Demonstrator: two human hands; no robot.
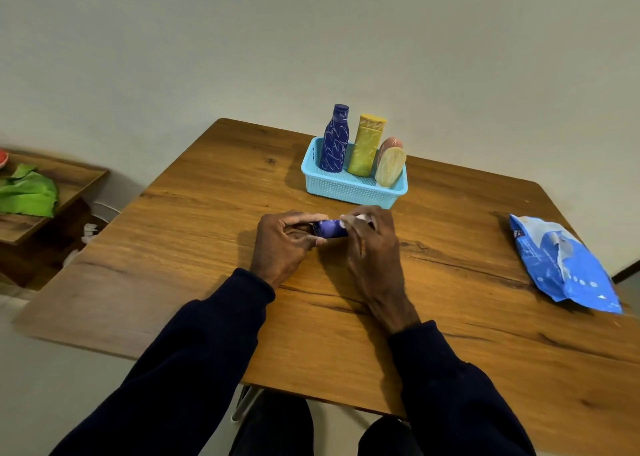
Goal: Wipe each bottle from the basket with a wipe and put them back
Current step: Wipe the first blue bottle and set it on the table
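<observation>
Head view puts the small purple bottle (330, 229) at the centre: it lies sideways between your two hands, low over the table (173, 247) and just in front of the basket (346, 192). Your left hand (284, 244) curls its fingers round the bottle's left end. Your right hand (370, 244) presses a white wipe (362, 218) round the right end, so both hands are closed on something. Judging by its size, the bottle should be light and stiff, probably smooth plastic, and a damp wipe may make it slippery. Hold it by the end you are not wiping, turn it with that hand, and keep it low over the wood in case it slips. Behind it, the light blue basket holds a tall purple bottle (334, 140) and a yellow bottle (365, 147) upright. A cream bottle (389, 166) leans at the basket's right corner, with a pink bottle (391, 142) mostly hidden behind it. Well off to your right lies the blue wipe packet (561, 265).
</observation>
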